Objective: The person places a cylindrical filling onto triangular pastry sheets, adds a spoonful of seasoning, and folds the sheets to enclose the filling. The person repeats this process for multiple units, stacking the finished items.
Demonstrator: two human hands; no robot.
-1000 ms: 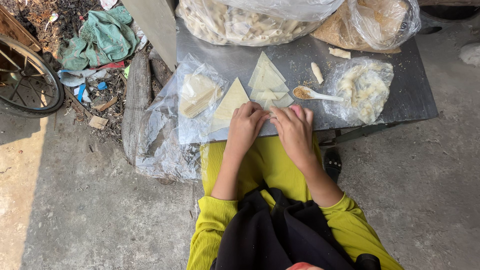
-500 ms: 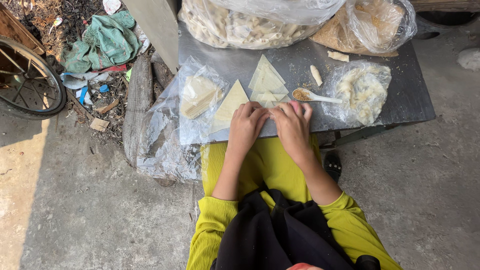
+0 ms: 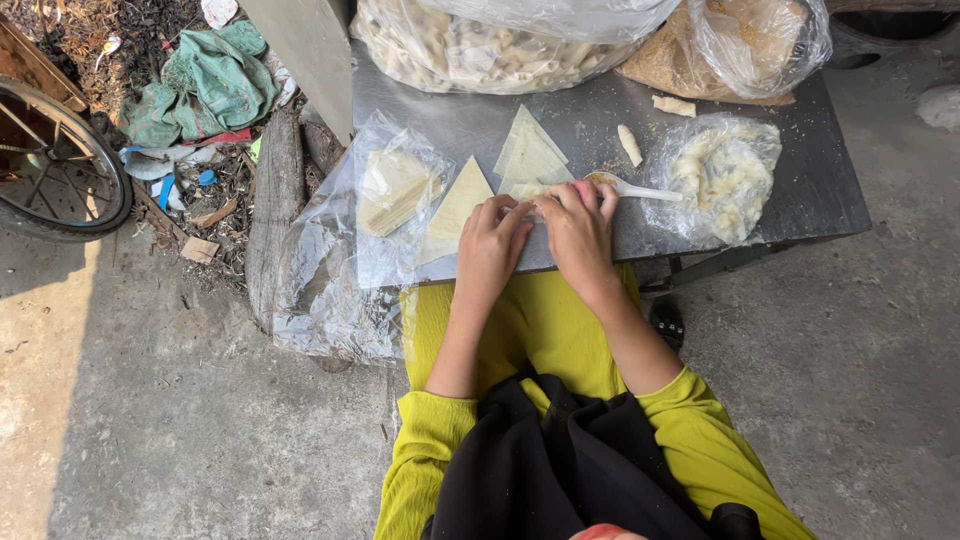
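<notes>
The dark metal desk (image 3: 800, 190) ends just above the person's lap, and both hands work right at that near edge. To the left, a clear plastic sheet (image 3: 330, 290) spills over the edge toward the concrete floor (image 3: 150, 420); to the right, the desk stays open between the hands and a plastic bag of filling (image 3: 725, 175). The far side is crowded by 2 large plastic bags (image 3: 500, 40), so free room lies mainly in the middle strip.

The left hand (image 3: 490, 245) and right hand (image 3: 578, 230) reach forward side by side, palms down, forearms angled inward from yellow sleeves. Their fingers (image 3: 515, 215) are pressed together and curled onto a small pastry wrapper (image 3: 528, 190) lying on the desk near its front edge, touching it; whether they pinch it cannot be told.

Just left of the hands lies 1 triangular wrapper (image 3: 458, 205), and beyond them a fan of about 3 triangular sheets (image 3: 530, 155). 1 stack of wrappers (image 3: 395, 190) sits inside the plastic sheet. 1 white spoon (image 3: 630, 187) rests beside the right hand, and 2 small dough pieces (image 3: 630, 145) lie farther back.
</notes>
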